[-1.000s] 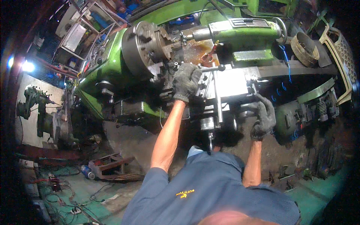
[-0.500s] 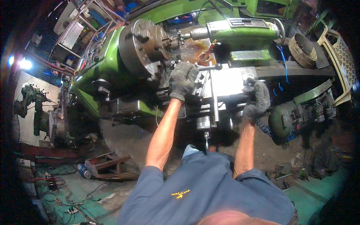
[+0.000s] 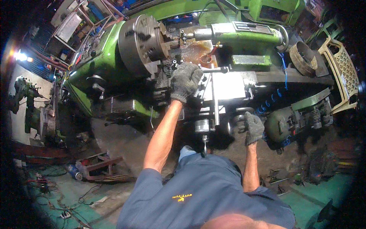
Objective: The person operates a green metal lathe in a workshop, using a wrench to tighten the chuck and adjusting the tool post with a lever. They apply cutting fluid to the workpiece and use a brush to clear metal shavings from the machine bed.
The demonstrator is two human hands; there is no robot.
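My left hand [image 3: 185, 81], in a dark grey knit glove, rests on the tool post area of a green metal lathe, just below the chuck [image 3: 143, 45]. Its fingers curl down over something hidden beneath them. A lever with a dark ball knob [image 3: 224, 70] sticks out to the right beside this hand. My right hand [image 3: 252, 128], gloved alike, is lower and to the right, by the front of the carriage. Its fingers are apart and point left, with nothing visible in them. A dark curved handle [image 3: 244, 110] sits just above it.
Behind the carriage lies the tailstock [image 3: 248, 34] with its handwheel [image 3: 283, 38]. A red cup [image 3: 206, 59] with a brush stands near the chuck. To the right are a round metal ring [image 3: 304, 57], a green motor [image 3: 282, 124] and a cream plastic chair [image 3: 341, 76]. Cables [image 3: 65, 206] lie on the floor.
My right hand has moved down and away from a small handle at the right of the carriage, its fingers loosening. My left hand stays over the tool post. The view has shifted slightly.
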